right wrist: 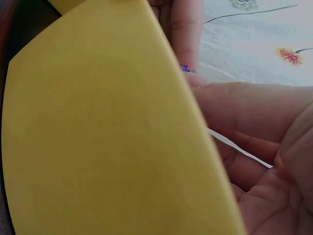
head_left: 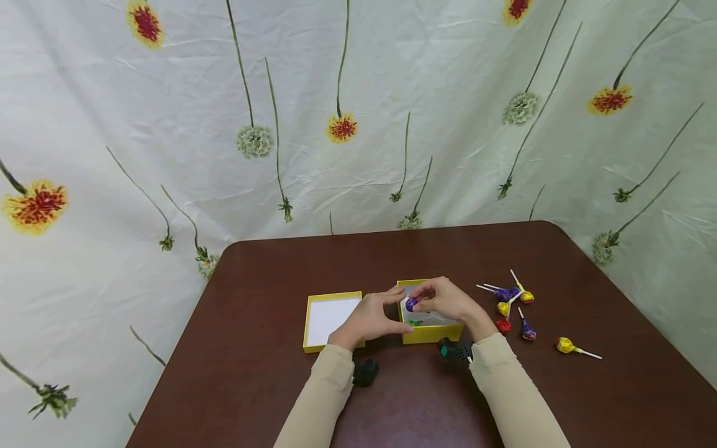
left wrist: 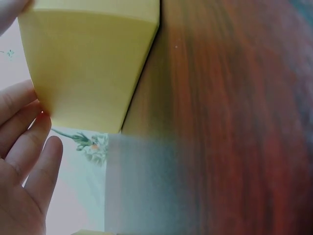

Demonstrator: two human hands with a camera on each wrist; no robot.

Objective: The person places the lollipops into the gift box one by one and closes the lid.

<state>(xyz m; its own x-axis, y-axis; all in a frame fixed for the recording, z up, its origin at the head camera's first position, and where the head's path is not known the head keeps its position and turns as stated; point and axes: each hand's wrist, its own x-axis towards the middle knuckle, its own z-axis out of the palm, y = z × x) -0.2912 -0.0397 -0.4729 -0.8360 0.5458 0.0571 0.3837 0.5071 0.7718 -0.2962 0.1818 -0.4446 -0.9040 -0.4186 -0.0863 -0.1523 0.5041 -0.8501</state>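
A yellow box (head_left: pixel 430 335) with a pale inside stands on the brown table, a small green-wrapped item (head_left: pixel 415 323) showing within it. My left hand (head_left: pixel 374 316) is at the box's left side, thumb and fingers spread and fairly straight; in the left wrist view the fingertips (left wrist: pixel 43 117) touch the rim. Over the box, my right hand (head_left: pixel 448 300) pinches a purple-wrapped lollipop (head_left: pixel 411 304) between thumb and fingers. Its white stick (right wrist: pixel 239 147) runs back under the palm in the right wrist view, where the box wall partly hides the hand.
Left of the box lies a shallow yellow lid (head_left: pixel 307 323) with a white inside. Several lollipops lie to the right, among them a purple one (head_left: pixel 528 331), a red one (head_left: pixel 503 325) and a yellow one (head_left: pixel 566 345). A flowered cloth (head_left: pixel 358 180) hangs behind the table (head_left: pixel 269 386).
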